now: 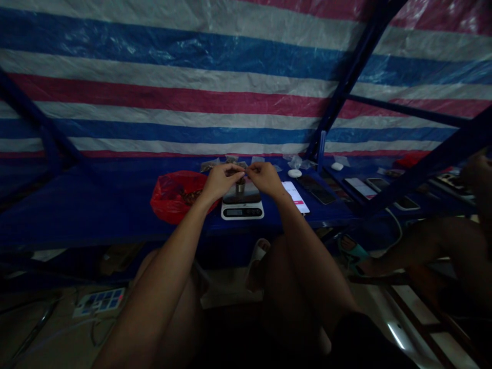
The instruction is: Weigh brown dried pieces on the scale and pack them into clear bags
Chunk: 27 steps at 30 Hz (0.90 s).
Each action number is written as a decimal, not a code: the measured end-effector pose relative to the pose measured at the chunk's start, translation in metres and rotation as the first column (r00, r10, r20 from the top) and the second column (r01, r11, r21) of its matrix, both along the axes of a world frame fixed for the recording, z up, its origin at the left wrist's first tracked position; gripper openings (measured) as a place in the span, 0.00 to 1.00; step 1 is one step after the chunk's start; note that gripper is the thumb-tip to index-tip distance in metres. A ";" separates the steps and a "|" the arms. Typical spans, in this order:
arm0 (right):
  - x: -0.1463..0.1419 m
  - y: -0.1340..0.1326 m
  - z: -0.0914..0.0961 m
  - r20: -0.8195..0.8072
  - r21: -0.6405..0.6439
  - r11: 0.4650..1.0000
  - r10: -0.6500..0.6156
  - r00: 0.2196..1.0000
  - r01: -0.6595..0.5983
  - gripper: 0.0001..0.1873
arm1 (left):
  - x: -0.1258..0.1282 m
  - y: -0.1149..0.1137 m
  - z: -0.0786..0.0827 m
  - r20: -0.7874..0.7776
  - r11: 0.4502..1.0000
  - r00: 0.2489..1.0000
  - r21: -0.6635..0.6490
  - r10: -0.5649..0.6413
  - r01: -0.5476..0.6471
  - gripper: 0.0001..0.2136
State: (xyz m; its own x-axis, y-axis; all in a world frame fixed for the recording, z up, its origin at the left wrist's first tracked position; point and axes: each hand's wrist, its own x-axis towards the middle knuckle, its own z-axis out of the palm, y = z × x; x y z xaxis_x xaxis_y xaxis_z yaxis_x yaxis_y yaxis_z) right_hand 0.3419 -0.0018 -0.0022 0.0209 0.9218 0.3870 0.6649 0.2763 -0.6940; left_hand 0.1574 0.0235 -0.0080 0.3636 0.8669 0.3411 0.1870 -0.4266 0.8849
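Both my hands are raised over a small white digital scale (242,210) on a blue shelf (96,210). My left hand (220,179) and my right hand (265,178) meet fingertip to fingertip, pinching a small clear bag (241,172) between them. A small metal cup (240,186) stands on the scale's platform right under the pinch. What the bag holds is too dark to make out.
A red plastic bag (175,196) lies left of the scale. Several phones (317,189) and a white card (295,197) lie to the right, with small clear bags (298,163) behind. Blue frame bars (346,82) cross the right. Another person's leg (423,251) is at the right.
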 end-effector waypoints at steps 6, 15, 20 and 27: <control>0.002 0.001 -0.001 -0.010 0.000 1.000 -0.008 1.000 0.008 0.11 | -0.002 -0.002 0.002 -0.057 0.997 0.997 0.059 0.057 -0.054 0.08; -0.001 -0.002 0.000 -0.020 -0.071 0.993 0.092 0.996 -0.093 0.10 | -0.013 0.000 0.001 -0.202 0.974 0.975 0.223 0.097 -0.051 0.08; -0.003 -0.002 0.001 -0.058 -0.094 0.988 0.117 0.991 -0.122 0.11 | -0.011 -0.002 -0.001 -0.216 0.978 0.972 0.204 0.091 -0.047 0.08; -0.003 -0.004 0.004 -0.043 -0.122 0.986 0.112 0.993 -0.117 0.12 | -0.010 -0.004 -0.001 -0.254 0.973 0.964 0.228 0.079 -0.020 0.09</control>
State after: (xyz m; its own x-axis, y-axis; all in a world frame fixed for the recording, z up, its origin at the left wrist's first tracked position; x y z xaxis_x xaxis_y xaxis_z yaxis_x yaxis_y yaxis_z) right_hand 0.3387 -0.0057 0.0016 -0.0757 0.9598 0.2704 0.6080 0.2593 -0.7504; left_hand 0.1472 0.0198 -0.0088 0.4235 0.7993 0.4263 0.4232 -0.5906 0.6870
